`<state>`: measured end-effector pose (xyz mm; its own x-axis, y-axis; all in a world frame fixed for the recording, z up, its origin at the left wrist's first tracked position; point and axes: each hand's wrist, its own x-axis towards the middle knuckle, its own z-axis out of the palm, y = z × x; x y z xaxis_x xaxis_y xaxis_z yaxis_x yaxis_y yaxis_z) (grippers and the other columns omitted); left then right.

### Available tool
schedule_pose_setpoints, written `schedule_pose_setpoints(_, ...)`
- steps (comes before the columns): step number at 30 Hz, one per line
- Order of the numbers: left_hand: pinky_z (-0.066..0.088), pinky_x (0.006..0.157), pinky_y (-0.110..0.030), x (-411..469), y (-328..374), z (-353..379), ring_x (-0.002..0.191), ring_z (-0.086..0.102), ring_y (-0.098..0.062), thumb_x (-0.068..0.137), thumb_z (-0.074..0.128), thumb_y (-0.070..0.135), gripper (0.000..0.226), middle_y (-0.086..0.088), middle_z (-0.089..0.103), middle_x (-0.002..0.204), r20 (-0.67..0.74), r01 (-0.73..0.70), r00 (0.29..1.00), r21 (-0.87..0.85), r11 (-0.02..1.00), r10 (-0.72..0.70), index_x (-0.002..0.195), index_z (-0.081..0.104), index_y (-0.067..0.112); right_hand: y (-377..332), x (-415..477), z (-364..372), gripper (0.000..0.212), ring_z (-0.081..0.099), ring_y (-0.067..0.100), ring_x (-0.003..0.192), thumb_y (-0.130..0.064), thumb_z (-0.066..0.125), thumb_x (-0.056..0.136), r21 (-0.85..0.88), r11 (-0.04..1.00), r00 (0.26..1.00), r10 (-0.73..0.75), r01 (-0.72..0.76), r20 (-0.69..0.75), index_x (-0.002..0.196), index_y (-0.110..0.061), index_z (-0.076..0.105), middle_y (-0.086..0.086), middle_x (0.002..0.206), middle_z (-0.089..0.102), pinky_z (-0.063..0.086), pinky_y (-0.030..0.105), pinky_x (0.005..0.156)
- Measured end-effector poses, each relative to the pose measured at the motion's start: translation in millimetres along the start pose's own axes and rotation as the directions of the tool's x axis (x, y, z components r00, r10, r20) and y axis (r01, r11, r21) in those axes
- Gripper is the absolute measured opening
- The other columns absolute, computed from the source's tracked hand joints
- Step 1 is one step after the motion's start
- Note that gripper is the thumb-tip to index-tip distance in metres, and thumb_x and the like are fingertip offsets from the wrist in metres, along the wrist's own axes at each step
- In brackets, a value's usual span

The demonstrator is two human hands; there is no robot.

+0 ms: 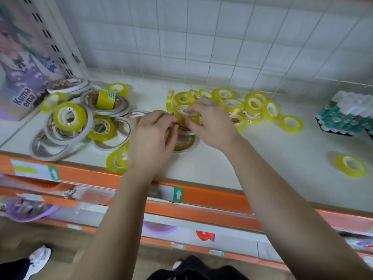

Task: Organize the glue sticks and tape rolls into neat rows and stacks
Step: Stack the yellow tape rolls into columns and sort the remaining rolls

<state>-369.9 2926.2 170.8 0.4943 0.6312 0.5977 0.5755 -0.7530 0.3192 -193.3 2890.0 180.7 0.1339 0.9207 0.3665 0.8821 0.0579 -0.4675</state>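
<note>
Head view. My left hand (153,136) and right hand (210,122) together pinch one yellow tape roll (182,111) over a low stack (184,143). Glue sticks (347,116) at 3 o'clock. Stacking step, I judge; next, seat it squarely.

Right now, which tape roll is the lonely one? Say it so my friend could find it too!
Find the white shelf with the orange front edge and go to its right end, where the glue sticks stand at the back. In front of them, near the edge, lies one yellow tape roll. Nothing touches it, while the other yellow rolls crowd together further left.
</note>
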Motion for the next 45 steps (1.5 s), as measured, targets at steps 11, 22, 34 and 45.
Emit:
schedule_pose_setpoints(11,0.035,0.078,-0.034,5.9,1.3,2.3,0.088,0.065,-0.026,0.089,0.056,0.025,0.019,-0.001,0.068,0.099,0.035,0.008,0.999,-0.007,1.000,-0.007,0.099,0.070,0.016,15.0,-18.4,-19.7,0.025,0.061,0.021,0.097,-0.027,0.070,0.083,0.065,0.998,0.985,0.019,-0.008,-0.169,0.095,-0.005,0.072,0.007,0.103,0.062,0.047,0.028,0.082)
schedule_pose_setpoints(22,0.043,0.085,-0.044,44.4,19.2,23.0,0.107,0.053,-0.033,0.096,0.055,0.033,0.029,-0.007,0.061,0.113,0.290,-0.024,0.957,0.185,0.982,-0.031,0.107,0.072,0.011,33.3,-68.3,-53.6,0.023,0.060,0.014,0.097,-0.027,0.070,0.081,0.088,0.990,0.935,0.136,-0.113,-0.329,0.092,-0.008,0.073,0.004,0.103,0.063,0.046,0.019,0.082)
schedule_pose_setpoints(34,0.050,0.085,-0.046,38.0,42.0,27.7,0.095,0.060,-0.038,0.086,0.065,0.029,0.031,-0.015,0.059,0.109,0.145,-0.054,0.988,-0.049,0.997,0.061,0.098,0.072,0.002,52.6,-101.8,-81.9,0.023,0.061,0.021,0.107,-0.027,0.072,0.079,0.060,0.988,0.910,0.156,-0.145,-0.384,0.094,-0.010,0.074,0.008,0.113,0.062,0.036,0.006,0.090)
schedule_pose_setpoints(45,0.050,0.086,-0.039,33.2,181.3,62.5,0.098,0.061,-0.031,0.087,0.071,0.025,0.024,-0.017,0.058,0.108,-0.055,-0.283,0.958,-0.320,0.904,0.281,0.094,0.072,0.002,102.4,-171.4,-168.7,0.024,0.059,0.011,0.102,-0.025,0.073,0.080,0.010,0.979,0.855,0.181,-0.201,-0.485,0.095,-0.007,0.073,0.011,0.113,0.063,0.037,0.005,0.087)
